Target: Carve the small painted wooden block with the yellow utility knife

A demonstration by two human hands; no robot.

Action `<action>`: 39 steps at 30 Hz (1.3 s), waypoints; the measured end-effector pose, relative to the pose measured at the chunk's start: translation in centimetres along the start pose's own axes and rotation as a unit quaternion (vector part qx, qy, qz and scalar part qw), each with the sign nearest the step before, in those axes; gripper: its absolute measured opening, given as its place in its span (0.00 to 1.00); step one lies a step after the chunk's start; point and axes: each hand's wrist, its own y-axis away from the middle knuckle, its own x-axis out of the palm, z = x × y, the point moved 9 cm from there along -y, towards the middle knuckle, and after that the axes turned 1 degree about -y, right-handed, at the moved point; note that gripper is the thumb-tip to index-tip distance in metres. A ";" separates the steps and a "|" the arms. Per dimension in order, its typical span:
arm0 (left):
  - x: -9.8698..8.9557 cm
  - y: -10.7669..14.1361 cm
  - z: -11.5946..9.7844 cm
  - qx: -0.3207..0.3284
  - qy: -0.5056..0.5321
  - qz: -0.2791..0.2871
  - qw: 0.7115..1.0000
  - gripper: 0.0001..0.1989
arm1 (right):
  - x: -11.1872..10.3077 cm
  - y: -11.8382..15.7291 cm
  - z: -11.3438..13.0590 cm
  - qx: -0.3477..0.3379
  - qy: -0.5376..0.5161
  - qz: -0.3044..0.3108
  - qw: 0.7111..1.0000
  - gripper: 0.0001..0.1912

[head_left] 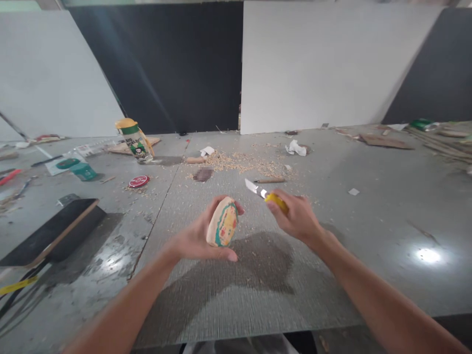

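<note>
Near the middle of the head view, my left hand (199,238) holds a pale carved wooden piece (224,222) with green, yellow and red paint on its face. The thumb lies below it and the fingers wrap behind. To the right, my right hand (297,216) is closed round the yellow handle of a utility knife (276,202). The blade is out and points up and left, apart from the wooden piece. Beyond the knife a thin wooden-handled tool (271,180) lies on the grey table (332,275).
Wood shavings (239,163) and crumpled tissue (296,148) lie farther back. At the left are a yellow-lidded bottle (135,140), a red round lid (139,181), a teal container (84,171) and a black lamp-like panel (47,231). Wood strips (442,145) lie far right. Boards (332,64) stand behind.
</note>
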 end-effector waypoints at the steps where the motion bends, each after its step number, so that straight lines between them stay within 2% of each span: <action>1: -0.1 0.0 0.0 0.000 0.001 -0.003 1.000 0.43 | -0.3 -0.1 -0.3 0.005 0.002 -0.008 1.000 0.17; 4: -0.2 -0.1 0.1 -0.010 -0.009 -0.006 1.000 0.44 | 0.0 0.2 1.3 -0.010 -0.023 0.006 1.000 0.17; 8: -0.1 -0.2 0.3 -0.018 -0.013 -0.004 1.000 0.44 | 2.0 1.3 5.7 -0.057 -0.102 0.091 0.989 0.13; 11: 0.0 -0.3 0.4 -0.029 -0.019 -0.004 0.999 0.44 | 2.9 1.8 7.1 -0.063 -0.110 0.134 0.983 0.12; 14: -0.1 -0.4 0.4 -0.038 -0.018 -0.011 0.999 0.44 | 2.9 1.7 6.9 -0.062 -0.096 0.137 0.984 0.12; 22: 0.0 -0.4 0.5 -0.043 -0.038 -0.010 0.998 0.39 | 2.5 1.7 6.3 -0.089 -0.004 0.097 0.991 0.15; 25: 0.0 -0.3 0.2 -0.015 -0.027 -0.009 0.999 0.42 | 1.7 1.0 3.7 -0.039 0.001 0.073 0.997 0.16; 28: -0.2 -0.2 -0.2 0.005 -0.029 -0.013 0.999 0.42 | 0.1 0.2 0.6 0.027 0.027 0.021 0.999 0.16; 30: -0.4 -0.2 -0.2 0.001 -0.040 -0.016 0.999 0.41 | -0.3 0.0 0.1 0.035 0.019 0.014 0.999 0.16; 32: -0.5 -0.3 -0.1 -0.010 -0.057 -0.020 0.998 0.41 | 0.0 0.1 0.9 0.022 -0.015 0.032 0.999 0.16; 35: -0.5 -0.3 0.1 -0.023 -0.071 -0.024 0.997 0.43 | 1.1 0.8 3.6 -0.018 -0.068 0.076 0.995 0.15; 39: -0.6 -0.2 0.6 -0.028 -0.112 -0.026 0.993 0.43 | 2.3 1.5 6.0 -0.048 -0.084 0.128 0.987 0.14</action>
